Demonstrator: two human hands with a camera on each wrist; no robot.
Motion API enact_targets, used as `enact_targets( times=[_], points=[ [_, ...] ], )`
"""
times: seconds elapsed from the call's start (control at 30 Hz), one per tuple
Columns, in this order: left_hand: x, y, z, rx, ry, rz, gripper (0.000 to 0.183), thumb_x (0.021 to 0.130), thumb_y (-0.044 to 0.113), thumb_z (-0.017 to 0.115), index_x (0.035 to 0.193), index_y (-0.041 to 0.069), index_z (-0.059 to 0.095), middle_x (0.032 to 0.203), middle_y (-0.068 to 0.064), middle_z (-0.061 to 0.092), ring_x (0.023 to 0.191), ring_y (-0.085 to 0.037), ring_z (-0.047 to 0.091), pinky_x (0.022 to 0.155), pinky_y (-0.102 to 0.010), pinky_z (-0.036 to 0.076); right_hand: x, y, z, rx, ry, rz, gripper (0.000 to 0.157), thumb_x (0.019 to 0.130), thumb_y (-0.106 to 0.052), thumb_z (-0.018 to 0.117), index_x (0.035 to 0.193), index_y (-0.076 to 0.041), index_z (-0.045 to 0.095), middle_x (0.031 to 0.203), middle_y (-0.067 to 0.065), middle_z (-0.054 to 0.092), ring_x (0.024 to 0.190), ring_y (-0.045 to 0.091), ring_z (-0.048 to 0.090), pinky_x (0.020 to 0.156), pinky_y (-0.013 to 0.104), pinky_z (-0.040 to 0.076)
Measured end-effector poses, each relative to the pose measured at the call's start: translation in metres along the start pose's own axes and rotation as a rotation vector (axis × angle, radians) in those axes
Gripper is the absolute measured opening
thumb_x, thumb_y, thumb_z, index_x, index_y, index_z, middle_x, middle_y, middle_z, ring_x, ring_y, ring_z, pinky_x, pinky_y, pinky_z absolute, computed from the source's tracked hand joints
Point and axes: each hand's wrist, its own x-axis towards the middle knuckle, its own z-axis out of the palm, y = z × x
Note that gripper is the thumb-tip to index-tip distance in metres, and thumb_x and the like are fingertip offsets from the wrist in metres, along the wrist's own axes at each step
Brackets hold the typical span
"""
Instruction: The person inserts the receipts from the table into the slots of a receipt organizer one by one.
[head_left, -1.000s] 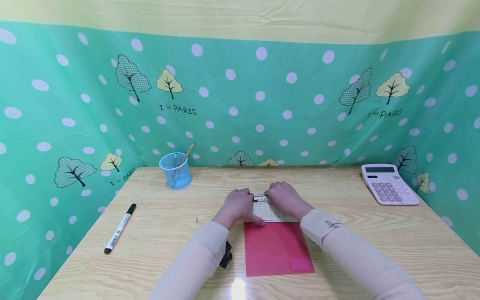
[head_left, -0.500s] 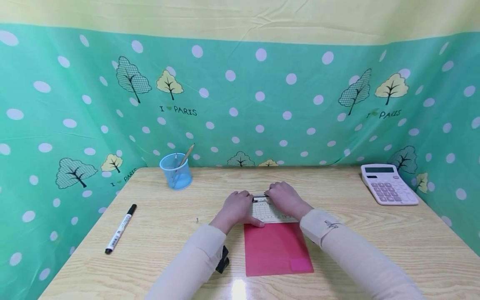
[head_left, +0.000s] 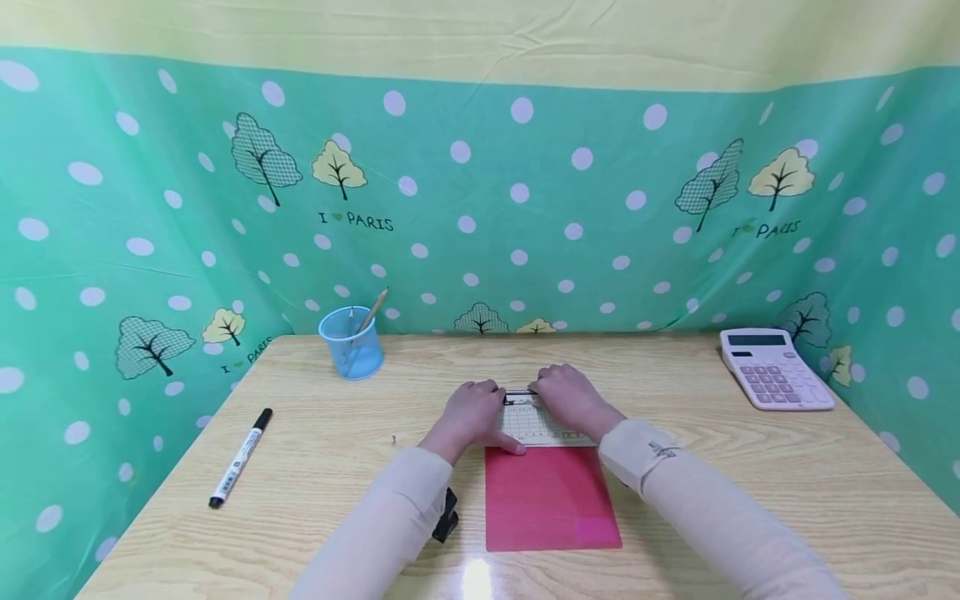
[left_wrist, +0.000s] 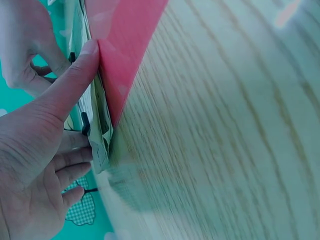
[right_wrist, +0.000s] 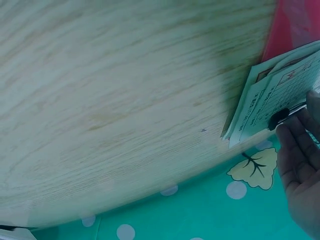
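A pink clipboard (head_left: 551,500) lies on the table, with a stack of small printed paper slips (head_left: 531,423) across its far end. A metal clip with black ends (right_wrist: 278,119) stands along the far edge of the slips. My left hand (head_left: 474,417) holds the slips at their left side, its thumb (left_wrist: 75,75) lying over the near edge and its fingers round behind. At the clip's right part, my right hand (head_left: 570,398) grips with curled fingers; their exact hold is partly hidden. In the right wrist view, the slips' right ends fan slightly apart.
A black object (head_left: 446,518), possibly a stapler, is partly covered by the left sleeve. A marker (head_left: 240,458) lies at left. A blue pen cup (head_left: 352,343) with pencils stands at back left, a calculator (head_left: 776,369) at back right. A patterned curtain (head_left: 480,208) hangs behind.
The clipboard's near end has shifted slightly left. The left forearm has moved a little left, while both hands stay at the slips and clip.
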Motion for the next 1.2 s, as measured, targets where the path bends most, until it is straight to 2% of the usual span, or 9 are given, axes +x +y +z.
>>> enact_targets(
  times=[0.17, 0.3, 0.43, 0.5, 0.6, 0.73, 0.83, 1.07, 1.2],
  points=[
    [-0.001, 0.002, -0.003, 0.003, 0.0, 0.002, 0.098, 0.07, 0.072, 0.081, 0.134, 0.0, 0.062, 0.131, -0.013, 0.063, 0.123, -0.029, 0.058, 0.111, -0.039, 0.039, -0.001, 0.001, 0.0, 0.035, -0.01, 0.009, 0.014, 0.09, -0.019, 0.079, 0.098, -0.008, 0.077, 0.086, 0.007, 0.068, 0.084, 0.027, 0.066, 0.081, 0.043, 0.052],
    [0.0, 0.003, -0.004, 0.016, -0.002, 0.01, 0.098, 0.069, 0.071, 0.081, 0.133, 0.0, 0.063, 0.128, -0.013, 0.064, 0.12, -0.028, 0.06, 0.11, -0.038, 0.04, -0.005, 0.007, -0.004, 0.158, -0.047, 0.043, 0.022, 0.092, -0.015, 0.077, 0.112, -0.006, 0.076, 0.098, 0.01, 0.071, 0.094, 0.029, 0.067, 0.086, 0.044, 0.054],
    [0.0, 0.003, -0.004, 0.011, -0.011, 0.004, 0.099, 0.069, 0.071, 0.082, 0.135, 0.0, 0.061, 0.129, -0.013, 0.063, 0.12, -0.028, 0.06, 0.11, -0.038, 0.04, -0.014, 0.016, -0.014, 0.365, -0.077, 0.169, 0.035, 0.097, -0.012, 0.069, 0.131, -0.003, 0.066, 0.124, 0.016, 0.068, 0.116, 0.035, 0.062, 0.099, 0.05, 0.05],
    [0.001, 0.003, -0.004, 0.001, -0.015, 0.001, 0.1, 0.069, 0.07, 0.082, 0.137, 0.0, 0.059, 0.13, -0.013, 0.062, 0.121, -0.029, 0.059, 0.111, -0.038, 0.039, -0.021, 0.022, -0.019, 0.47, -0.075, 0.274, 0.036, 0.1, -0.012, 0.065, 0.134, 0.0, 0.063, 0.125, 0.018, 0.066, 0.116, 0.036, 0.062, 0.098, 0.051, 0.051],
    [0.0, 0.003, -0.004, -0.016, -0.023, 0.0, 0.103, 0.07, 0.069, 0.082, 0.141, 0.0, 0.055, 0.135, -0.014, 0.06, 0.126, -0.029, 0.056, 0.112, -0.039, 0.038, -0.032, 0.03, -0.024, 0.618, -0.071, 0.453, 0.032, 0.1, -0.012, 0.063, 0.127, 0.004, 0.063, 0.115, 0.018, 0.067, 0.098, 0.03, 0.066, 0.084, 0.044, 0.056],
    [0.0, 0.003, -0.004, -0.025, -0.038, -0.004, 0.105, 0.071, 0.068, 0.082, 0.146, 0.001, 0.051, 0.141, -0.015, 0.057, 0.13, -0.03, 0.053, 0.114, -0.039, 0.036, -0.047, 0.036, -0.025, 0.748, -0.104, 0.599, 0.027, 0.098, -0.012, 0.064, 0.114, 0.009, 0.065, 0.096, 0.015, 0.068, 0.078, 0.021, 0.064, 0.066, 0.033, 0.053],
    [0.0, 0.003, -0.004, -0.028, -0.044, -0.007, 0.107, 0.071, 0.068, 0.082, 0.147, 0.001, 0.049, 0.142, -0.016, 0.056, 0.131, -0.031, 0.053, 0.114, -0.04, 0.036, -0.056, 0.035, -0.022, 0.826, -0.132, 0.652, 0.029, 0.096, -0.014, 0.066, 0.112, 0.01, 0.065, 0.089, 0.012, 0.067, 0.077, 0.019, 0.063, 0.066, 0.031, 0.052],
    [0.002, 0.004, -0.003, -0.047, -0.046, -0.022, 0.109, 0.07, 0.067, 0.083, 0.149, 0.001, 0.047, 0.143, -0.016, 0.054, 0.134, -0.03, 0.05, 0.115, -0.041, 0.035, -0.061, 0.023, -0.015, 0.912, -0.114, 0.723, 0.048, 0.09, -0.017, 0.075, 0.121, 0.015, 0.058, 0.105, 0.018, 0.063, 0.079, 0.021, 0.059, 0.07, 0.03, 0.05],
    [0.002, 0.004, -0.002, -0.049, -0.049, -0.026, 0.108, 0.071, 0.067, 0.083, 0.149, 0.001, 0.047, 0.143, -0.016, 0.054, 0.134, -0.03, 0.05, 0.114, -0.041, 0.035, -0.059, 0.016, -0.013, 0.929, -0.093, 0.763, 0.027, 0.087, -0.014, 0.078, 0.079, 0.002, 0.058, 0.071, 0.003, 0.049, 0.061, 0.013, 0.043, 0.057, 0.025, 0.038]
  ],
)
